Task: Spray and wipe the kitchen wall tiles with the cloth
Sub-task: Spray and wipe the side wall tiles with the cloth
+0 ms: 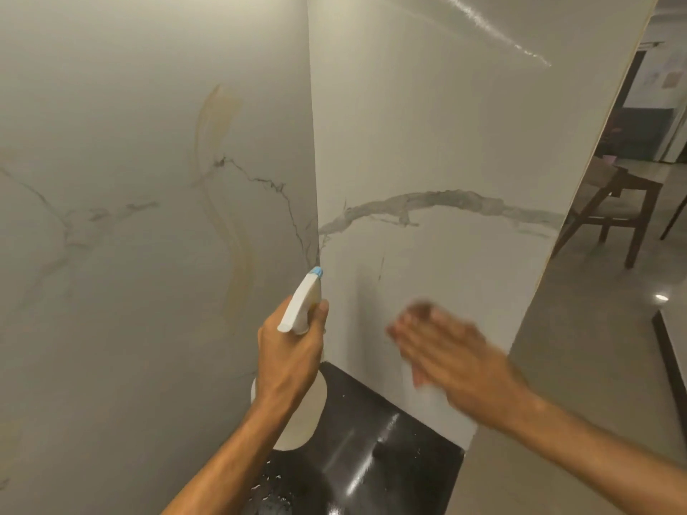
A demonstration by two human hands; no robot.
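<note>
My left hand grips the neck of a white spray bottle with a blue nozzle, which points up at the corner where two marble-look wall tiles meet. The bottle's pale round body shows below my wrist. My right hand is blurred and lies flat, fingers straight, against the right wall tile. A pale cloth shows faintly under its palm. The left wall tile bears a long yellowish smear.
A glossy black countertop runs below the tiles, with wet droplets near its front. The right tile ends at a wall edge. Beyond it stand a wooden chair and a shiny floor.
</note>
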